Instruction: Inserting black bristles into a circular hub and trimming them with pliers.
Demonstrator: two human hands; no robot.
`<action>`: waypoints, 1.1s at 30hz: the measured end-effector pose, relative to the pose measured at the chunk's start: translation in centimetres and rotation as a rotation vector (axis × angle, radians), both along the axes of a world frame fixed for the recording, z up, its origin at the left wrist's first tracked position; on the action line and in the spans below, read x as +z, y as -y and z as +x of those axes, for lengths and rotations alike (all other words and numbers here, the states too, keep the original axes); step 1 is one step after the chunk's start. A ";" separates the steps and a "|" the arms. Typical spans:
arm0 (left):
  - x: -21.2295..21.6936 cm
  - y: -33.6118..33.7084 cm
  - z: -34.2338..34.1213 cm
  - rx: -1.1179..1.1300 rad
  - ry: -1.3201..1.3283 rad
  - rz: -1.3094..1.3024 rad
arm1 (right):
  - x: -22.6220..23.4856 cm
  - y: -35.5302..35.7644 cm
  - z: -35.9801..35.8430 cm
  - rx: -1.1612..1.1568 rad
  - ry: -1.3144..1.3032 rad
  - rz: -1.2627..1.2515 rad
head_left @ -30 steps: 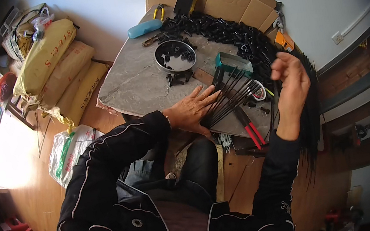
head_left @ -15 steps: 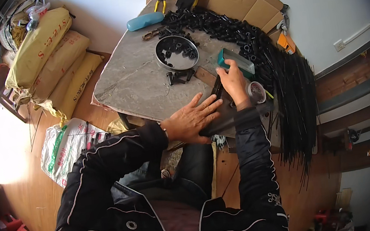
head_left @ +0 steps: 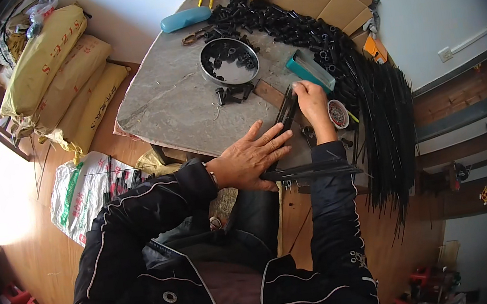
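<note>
My left hand (head_left: 254, 155) lies flat with its fingers spread over dark, slim rods (head_left: 288, 109) at the near edge of the table. Its fingertips touch the rods. By the thumb, a long thin black piece (head_left: 315, 171) sticks out to the right, across my right sleeve. My right hand (head_left: 314, 106) is closed, thumb and fingers pinched at the far end of the rods; exactly how many it grips is hidden. Just beyond it sits a teal open-topped box (head_left: 312, 71). A small round tub (head_left: 338, 115) with reddish bits stands beside the right wrist.
On the grey table (head_left: 158, 111) stand a round metal dish (head_left: 232, 76) with black rings and a blue case (head_left: 185, 19). Black tubular parts (head_left: 276, 24) are heaped behind. Long black rods (head_left: 386, 139) hang over the right edge. Full sacks (head_left: 47, 61) are stacked at left.
My right hand has left the teal box and come nearer, now pinching the rods' far end. My left hand stays nearly in place. The long piece by its thumb now shows sharply.
</note>
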State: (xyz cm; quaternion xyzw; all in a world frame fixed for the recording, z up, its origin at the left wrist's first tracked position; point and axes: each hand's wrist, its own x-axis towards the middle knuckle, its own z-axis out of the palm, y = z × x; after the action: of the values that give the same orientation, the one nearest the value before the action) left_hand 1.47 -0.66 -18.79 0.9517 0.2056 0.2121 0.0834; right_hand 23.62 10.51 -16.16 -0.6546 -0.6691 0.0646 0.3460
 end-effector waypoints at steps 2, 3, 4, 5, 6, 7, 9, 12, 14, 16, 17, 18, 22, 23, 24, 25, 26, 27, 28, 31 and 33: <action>0.1 -0.2 0.1 0.002 -0.014 -0.001 | 0.0 -0.3 -0.4 0.060 -0.148 -0.163; 0.2 -0.2 0.2 0.008 -0.002 0.002 | 0.0 -0.3 -0.2 0.059 -0.150 -0.163; 0.3 -0.3 0.2 0.013 0.010 0.004 | 0.1 -0.3 0.3 0.058 -0.267 -0.130; 0.4 -0.2 0.3 0.008 0.009 0.003 | 0.1 -0.2 0.7 0.056 -0.383 -0.096; 0.7 -0.2 0.1 0.003 0.003 0.018 | 0.5 0.1 0.4 0.058 -0.386 -0.098; 0.8 -0.2 0.0 -0.001 -0.003 0.030 | 1.5 0.9 0.0 0.016 -0.395 0.025; 0.4 -0.3 0.0 0.020 -0.020 0.019 | 2.3 2.0 -0.2 -0.101 -0.230 0.262; 0.5 -0.3 0.1 0.022 -0.033 -0.008 | 2.2 1.6 0.9 -0.166 -0.137 0.333; 0.5 -0.4 0.0 0.018 -0.034 -0.026 | 2.3 1.8 1.0 -0.139 -0.217 0.192; 0.5 -0.5 0.2 -0.007 0.003 -0.044 | 2.0 1.6 0.7 -0.072 -0.180 -0.049; 0.5 -0.5 0.3 -0.006 0.002 -0.045 | 1.6 1.4 0.2 -0.090 -0.171 -0.034; 0.3 -0.6 0.3 -0.015 0.011 -0.049 | 1.5 1.4 -0.1 -0.087 -0.172 -0.035; -0.4 -1.2 0.9 -0.064 0.044 -0.076 | 1.2 1.6 -1.2 0.019 -0.136 0.088; -0.5 -1.4 0.8 -0.064 0.044 -0.077 | 0.8 1.7 -1.7 0.069 0.050 0.133; -0.5 -1.6 0.7 -0.074 0.029 -0.082 | 0.5 1.9 -2.3 0.120 0.236 0.178; -0.3 -1.7 0.7 -0.085 0.014 -0.086 | 0.6 2.2 -3.1 0.097 0.236 0.229; -0.2 -1.7 0.7 -0.084 0.015 -0.088 | 0.6 2.2 -3.0 0.098 0.237 0.227; 0.3 -1.5 0.5 -0.049 0.003 -0.078 | 0.7 2.2 -3.0 0.114 0.246 0.235; 0.5 -1.4 0.5 -0.014 -0.009 -0.068 | 0.9 2.3 -3.0 0.130 0.255 0.243; 0.1 -1.4 0.9 0.045 0.057 -0.062 | 1.2 2.4 -2.6 0.133 0.263 0.201; 0.2 -1.5 0.9 0.046 0.038 -0.072 | 1.3 2.4 -2.3 0.151 0.263 0.211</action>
State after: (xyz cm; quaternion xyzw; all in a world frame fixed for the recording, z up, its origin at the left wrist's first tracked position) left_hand 2.41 0.81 -18.63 0.9390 0.2332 0.2243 0.1167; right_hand 21.31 8.10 -14.82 -0.5652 -0.7589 -0.0663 0.3166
